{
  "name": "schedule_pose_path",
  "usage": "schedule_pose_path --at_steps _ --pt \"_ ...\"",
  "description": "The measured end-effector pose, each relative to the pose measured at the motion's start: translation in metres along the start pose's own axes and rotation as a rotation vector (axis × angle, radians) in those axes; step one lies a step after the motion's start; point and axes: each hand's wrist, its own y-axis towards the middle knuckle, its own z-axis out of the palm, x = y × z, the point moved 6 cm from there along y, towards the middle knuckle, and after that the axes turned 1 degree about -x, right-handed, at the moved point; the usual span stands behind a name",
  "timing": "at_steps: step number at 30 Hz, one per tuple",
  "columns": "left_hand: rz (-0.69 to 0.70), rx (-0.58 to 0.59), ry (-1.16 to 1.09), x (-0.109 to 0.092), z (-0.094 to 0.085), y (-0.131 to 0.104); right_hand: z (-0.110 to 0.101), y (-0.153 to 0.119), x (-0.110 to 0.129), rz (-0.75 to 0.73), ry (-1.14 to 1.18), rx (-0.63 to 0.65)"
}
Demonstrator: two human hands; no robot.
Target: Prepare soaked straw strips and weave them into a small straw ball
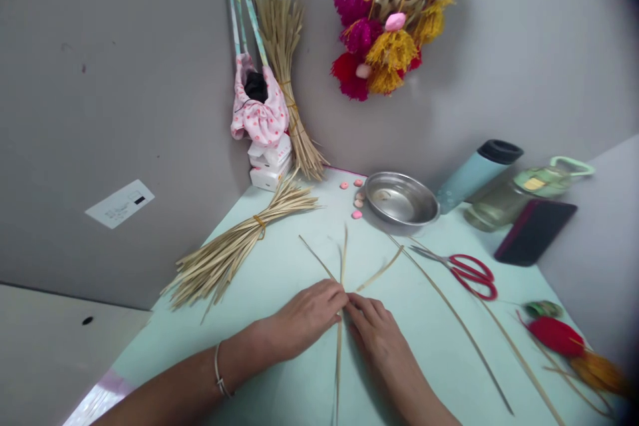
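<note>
Several thin straw strips (339, 359) cross under my fingers at the middle of the table. Their ends stick out toward the far side and toward me. My left hand (308, 319) comes in from the left with its fingers closed on the crossing strips. Against it, the fingertips of my right hand (377, 336) press at the same crossing, also closed. The crossing point itself is hidden by my fingers. One pale strip end (382, 269) slants out to the upper right, past my right fingers.
A straw bundle (234, 249) lies left; another (284, 73) leans in the corner. Behind are a metal bowl (402, 221) and pink pieces (357, 214). Right are red-handled scissors (472, 275), loose strips (462, 326), a blue tumbler (474, 176), a green bottle (499, 203), a phone (536, 233) and red yarn (556, 336).
</note>
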Motion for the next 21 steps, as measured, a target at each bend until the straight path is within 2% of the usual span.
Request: schedule_pose_path --at_steps 3,5,7,10,12,14,17,21 --pt "0.003 0.021 0.032 0.000 0.001 0.000 -0.011 -0.001 -0.001 -0.012 0.080 0.053" --pt "0.028 0.020 0.058 0.000 0.002 0.000 -0.022 -0.004 -0.015 0.022 0.105 0.076" --pt "0.051 0.013 0.069 0.000 0.003 0.000 -0.037 -0.011 -0.045 0.113 0.038 0.024" --pt "0.052 0.012 0.092 0.000 0.005 -0.001 -0.060 -0.028 -0.108 0.337 -0.201 -0.101" --pt "0.043 0.016 0.112 0.000 0.006 -0.003 -0.067 -0.042 -0.145 0.469 -0.326 -0.085" --pt "0.043 0.003 0.133 0.000 0.005 -0.004 -0.071 -0.052 -0.167 0.535 -0.350 -0.039" --pt "0.055 -0.035 0.154 0.000 0.003 -0.006 -0.076 -0.061 -0.178 0.596 -0.285 0.010" --pt "0.082 -0.067 0.118 0.002 0.005 -0.006 -0.079 -0.058 -0.171 0.778 0.023 0.067"
